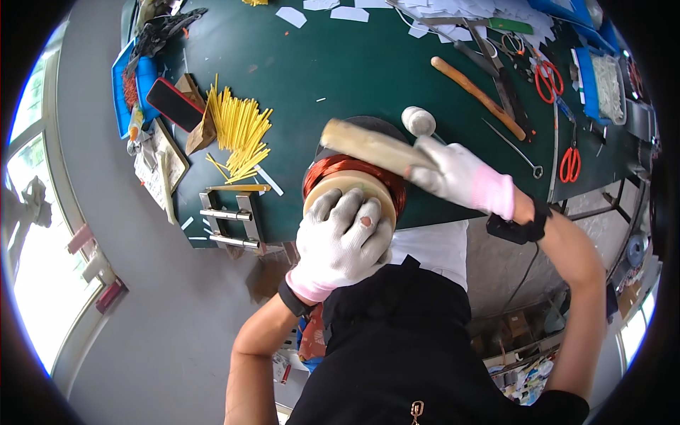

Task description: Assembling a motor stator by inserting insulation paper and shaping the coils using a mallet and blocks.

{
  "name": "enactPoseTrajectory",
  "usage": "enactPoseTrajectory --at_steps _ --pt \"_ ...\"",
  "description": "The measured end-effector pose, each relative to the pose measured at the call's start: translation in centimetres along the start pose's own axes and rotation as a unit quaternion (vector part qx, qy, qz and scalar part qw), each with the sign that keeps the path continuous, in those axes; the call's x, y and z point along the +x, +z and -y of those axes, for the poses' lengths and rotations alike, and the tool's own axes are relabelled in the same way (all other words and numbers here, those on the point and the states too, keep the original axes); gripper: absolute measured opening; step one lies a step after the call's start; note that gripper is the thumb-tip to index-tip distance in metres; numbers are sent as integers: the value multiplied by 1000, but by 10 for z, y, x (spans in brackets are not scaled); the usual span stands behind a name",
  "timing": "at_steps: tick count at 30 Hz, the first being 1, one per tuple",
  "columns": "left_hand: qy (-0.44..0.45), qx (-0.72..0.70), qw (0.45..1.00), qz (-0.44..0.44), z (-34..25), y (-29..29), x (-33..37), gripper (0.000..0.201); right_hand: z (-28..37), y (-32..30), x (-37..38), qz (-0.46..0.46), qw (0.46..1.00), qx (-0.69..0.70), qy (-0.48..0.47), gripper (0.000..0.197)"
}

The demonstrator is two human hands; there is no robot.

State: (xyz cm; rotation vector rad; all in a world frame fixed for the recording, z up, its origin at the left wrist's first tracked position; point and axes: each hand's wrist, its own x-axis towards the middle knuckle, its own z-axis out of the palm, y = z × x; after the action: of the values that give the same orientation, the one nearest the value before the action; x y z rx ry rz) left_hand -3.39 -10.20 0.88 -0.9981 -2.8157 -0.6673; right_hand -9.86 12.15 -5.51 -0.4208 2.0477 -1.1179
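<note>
A ring of copper wire windings sits in a dark round housing at the table's near edge, in front of my body. Over its near side lies a pale round block. My gloved left hand rests on top of this block, its fingers bent over it; a small hole shows in one glove finger. In my gloved right hand is a flat wooden beater, slightly blurred. It is held slantwise above the far side of the windings. Whether it touches the wire I cannot tell.
On the left lie yellow strips, a red-edged phone, a blue bin and a metal frame. To the right are a white spool, a wooden stick, a hooked metal rod and red-handled scissors.
</note>
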Motion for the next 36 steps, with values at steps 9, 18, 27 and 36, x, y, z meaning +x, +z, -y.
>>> enactPoseTrajectory --at_steps 9,18,27,36 --pt "-217 111 968 -58 -23 6 -17 28 -2 21 -4 -56 992 115 10 55" --pt "-294 114 946 -73 -41 15 -2 28 12 15 -27 -94 976 162 114 54" --pt "-199 46 977 -55 -23 6 -10 26 15 10 -19 -87 989 104 53 60" --pt "150 -58 987 10 29 -4 -6 28 34 -32 -3 -12 993 81 80 62"
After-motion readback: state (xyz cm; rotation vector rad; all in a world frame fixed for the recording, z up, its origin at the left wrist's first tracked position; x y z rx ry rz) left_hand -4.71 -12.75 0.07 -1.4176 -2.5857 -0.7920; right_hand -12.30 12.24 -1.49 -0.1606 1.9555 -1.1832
